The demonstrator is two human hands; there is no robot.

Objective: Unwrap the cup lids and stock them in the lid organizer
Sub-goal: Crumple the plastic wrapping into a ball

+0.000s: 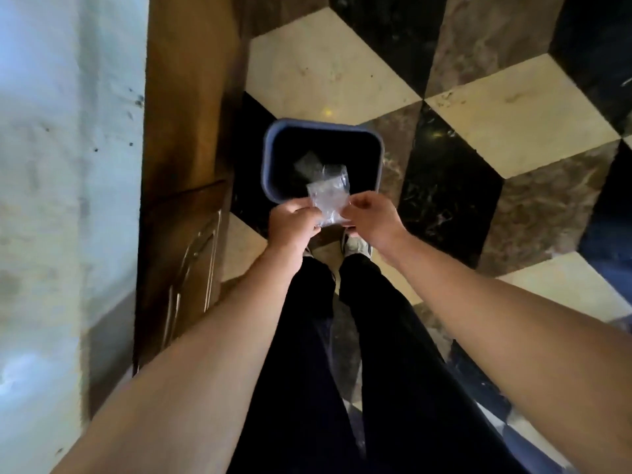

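Head view: both hands (294, 222) (371, 217) pinched on clear plastic wrapper (330, 201) above bin (270, 155).

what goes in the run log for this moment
stage: discarding wrap | left hand + right hand: both pinch clear plastic wrapper | position: over open bin | lids: not in view

Marble floor (513, 107) in cream, black, brown cube pattern; wooden cabinet (184, 131) left, pale countertop (51, 131) above.
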